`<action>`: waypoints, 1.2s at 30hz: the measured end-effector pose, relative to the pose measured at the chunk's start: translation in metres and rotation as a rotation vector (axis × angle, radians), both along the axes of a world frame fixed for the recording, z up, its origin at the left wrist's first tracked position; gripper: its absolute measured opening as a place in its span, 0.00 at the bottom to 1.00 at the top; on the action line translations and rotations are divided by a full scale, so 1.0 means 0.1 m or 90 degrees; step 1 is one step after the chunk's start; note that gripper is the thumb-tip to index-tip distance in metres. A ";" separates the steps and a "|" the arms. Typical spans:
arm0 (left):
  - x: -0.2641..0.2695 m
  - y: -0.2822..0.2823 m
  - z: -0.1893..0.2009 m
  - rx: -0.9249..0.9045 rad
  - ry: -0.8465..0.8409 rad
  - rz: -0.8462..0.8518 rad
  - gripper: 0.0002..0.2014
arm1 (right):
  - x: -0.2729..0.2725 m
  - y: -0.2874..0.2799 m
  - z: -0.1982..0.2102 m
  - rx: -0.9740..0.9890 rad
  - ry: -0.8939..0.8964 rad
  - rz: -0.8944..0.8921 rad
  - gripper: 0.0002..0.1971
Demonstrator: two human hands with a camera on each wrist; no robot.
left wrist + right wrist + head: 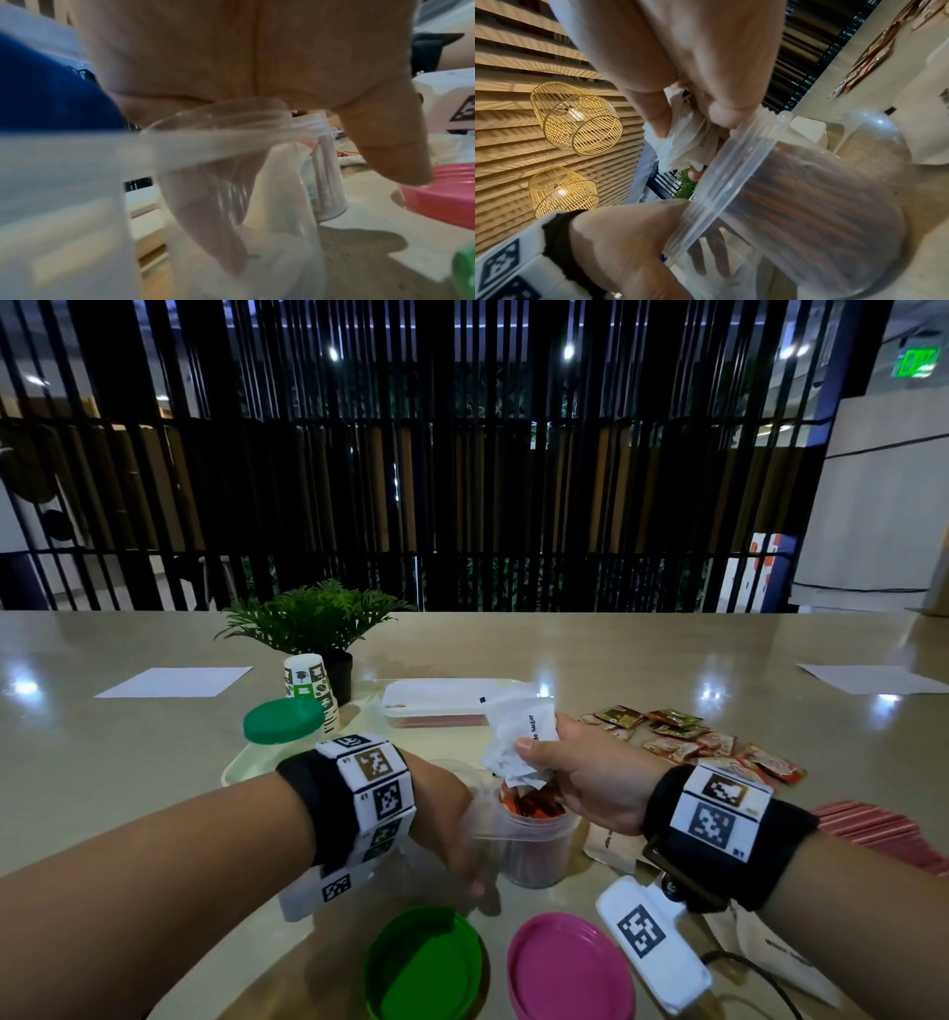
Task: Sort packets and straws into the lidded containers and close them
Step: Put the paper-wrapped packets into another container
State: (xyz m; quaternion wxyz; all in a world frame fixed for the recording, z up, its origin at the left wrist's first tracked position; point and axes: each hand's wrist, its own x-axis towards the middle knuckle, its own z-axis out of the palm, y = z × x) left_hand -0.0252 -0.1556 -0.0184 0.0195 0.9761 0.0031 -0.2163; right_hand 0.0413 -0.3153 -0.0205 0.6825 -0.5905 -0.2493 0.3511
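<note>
A: Start at the left. What is the left hand doing?

B: It reaches down over an empty clear container, and the left wrist view shows its fingers inside, seen through the plastic wall, with the thumb outside, so the rim is held between them.

A: And what stands around it?

B: Farther left on the table is a pale tray with a jar under a green lid, a printed paper cup and a small potted plant. A flat lidded box lies behind the hands. Near the front edge a loose green lid and a pink lid lie side by side, upturned.

A: Moving to the middle?

B: A second clear container, holding orange-red packets, stands just right of the left hand, open at the top.

A: The right hand?

B: Directly above that open container, thumb and fingers pinched tight on a crumpled bunch of white sugar packets. The right wrist view shows the fingertips pressing the paper against the thumb, just over the rim.

A: Farther right?

B: Brown and red sachets are scattered on the table, a stack of pink packets lies by the right forearm, and brown paper packets sit under the wrist.
</note>
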 end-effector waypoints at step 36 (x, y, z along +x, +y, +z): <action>-0.07 0.15 0.15 0.047 -0.010 -0.109 0.16 | 0.03 0.05 0.01 -0.083 -0.116 -0.028 0.17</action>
